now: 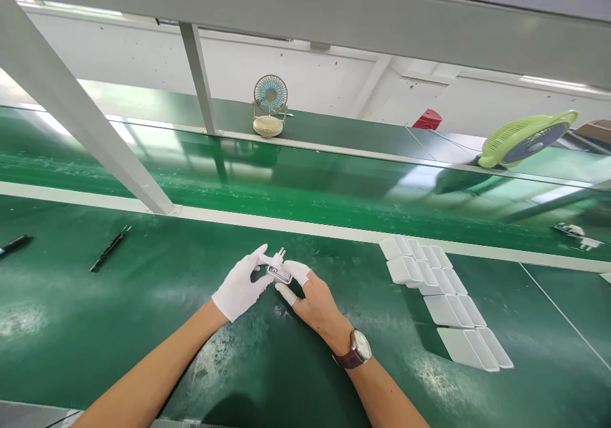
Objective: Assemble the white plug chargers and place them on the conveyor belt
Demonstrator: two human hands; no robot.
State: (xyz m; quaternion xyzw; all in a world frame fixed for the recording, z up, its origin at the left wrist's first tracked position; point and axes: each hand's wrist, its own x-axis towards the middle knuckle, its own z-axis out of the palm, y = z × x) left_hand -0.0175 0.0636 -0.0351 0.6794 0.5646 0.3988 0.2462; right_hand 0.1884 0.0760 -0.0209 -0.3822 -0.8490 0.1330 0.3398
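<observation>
Between my hands is a small white plug adapter (279, 273), its two metal pins pointing away from me and its near end showing an open housing with parts inside. My left hand (242, 283), in a white glove, closes its thumb and fingers on the adapter's left side. On the other side, my right hand (308, 294), with white finger cots on some fingers and a watch on the wrist, grips the adapter too. Both hands hover low over the green work surface (238, 364). Details inside the housing are too small to make out.
Several white plastic cases (453, 310) stand in rows at the right. Black tweezers (111, 248) and a dark pen-like tool (15, 244) lie left. Beyond the white rail (286, 225) runs a green belt (310, 202). A small fan (270, 106) and a green fan (527, 138) stand behind; a metal post (95, 109) slants at left.
</observation>
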